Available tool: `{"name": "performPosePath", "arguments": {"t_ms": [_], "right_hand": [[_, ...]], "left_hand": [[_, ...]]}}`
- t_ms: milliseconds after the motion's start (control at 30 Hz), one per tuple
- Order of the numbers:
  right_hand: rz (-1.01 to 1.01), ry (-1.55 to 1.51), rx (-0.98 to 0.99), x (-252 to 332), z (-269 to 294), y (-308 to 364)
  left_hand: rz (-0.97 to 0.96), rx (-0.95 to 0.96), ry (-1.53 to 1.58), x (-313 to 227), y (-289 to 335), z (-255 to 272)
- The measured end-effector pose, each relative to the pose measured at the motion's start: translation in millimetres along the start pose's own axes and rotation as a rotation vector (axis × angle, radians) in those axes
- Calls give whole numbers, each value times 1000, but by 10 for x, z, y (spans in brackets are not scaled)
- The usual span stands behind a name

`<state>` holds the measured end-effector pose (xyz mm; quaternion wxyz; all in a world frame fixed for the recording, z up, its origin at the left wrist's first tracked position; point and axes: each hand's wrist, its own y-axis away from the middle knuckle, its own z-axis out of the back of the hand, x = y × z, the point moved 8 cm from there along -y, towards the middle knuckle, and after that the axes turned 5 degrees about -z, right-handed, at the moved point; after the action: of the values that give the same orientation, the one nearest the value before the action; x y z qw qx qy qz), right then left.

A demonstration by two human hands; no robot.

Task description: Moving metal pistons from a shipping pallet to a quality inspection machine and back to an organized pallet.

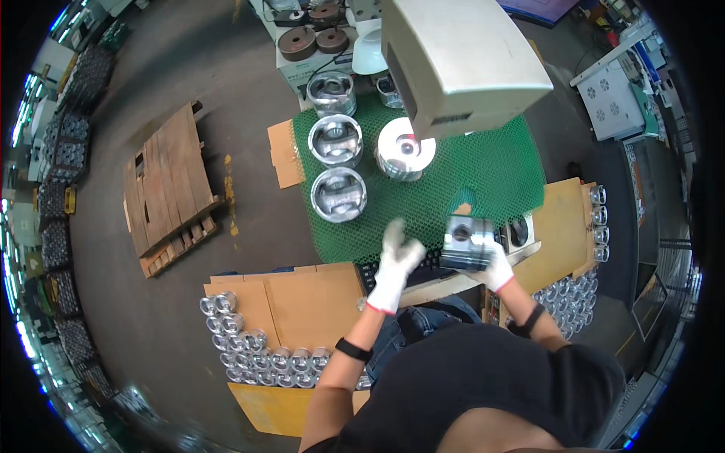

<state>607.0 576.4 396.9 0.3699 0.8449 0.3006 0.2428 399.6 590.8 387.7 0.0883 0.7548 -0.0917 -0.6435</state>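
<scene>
In my right hand [495,268], which wears a white glove, is a shiny metal piston [466,240] tilted on its side at the table's near edge. My gloved left hand [396,260] is empty just left of it, thumb and fingers apart and slightly blurred. Both hands are over the near edge of a green mesh mat [423,200]. Along the mat's left side stand more pistons, among them one [338,195] nearest me and one [335,141] behind it. Another piston [406,149] stands in the middle with its pale round top facing up.
A large beige machine housing [468,68] overhangs the mat's far side. Brown metal discs [297,44] sit on a stand at the far left. Cardboard sheets [313,302] and rows of pistons [279,359] lie to the lower left. A wooden pallet [170,181] rests on the floor.
</scene>
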Motion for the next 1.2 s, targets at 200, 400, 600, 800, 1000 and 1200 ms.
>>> {"name": "performPosePath", "arguments": {"t_ms": [200, 400, 600, 800, 1000, 1200], "right_hand": [[221, 58, -267, 808, 1285, 628], [298, 210, -179, 1205, 932, 451], [383, 570, -46, 1461, -264, -269], [456, 787, -8, 1239, -1401, -1123], [446, 818, 11, 1075, -1830, -1404], [451, 1227, 69, 1230, -1984, -1446]], "left_hand": [[37, -140, 337, -408, -1518, 41], [17, -167, 425, -117, -1783, 149], [-132, 15, -236, -598, -587, 29], [112, -174, 121, 138, 765, 568], [246, -626, 302, 747, 2130, 1526], [292, -823, 415, 1067, 2690, 1878]]}}
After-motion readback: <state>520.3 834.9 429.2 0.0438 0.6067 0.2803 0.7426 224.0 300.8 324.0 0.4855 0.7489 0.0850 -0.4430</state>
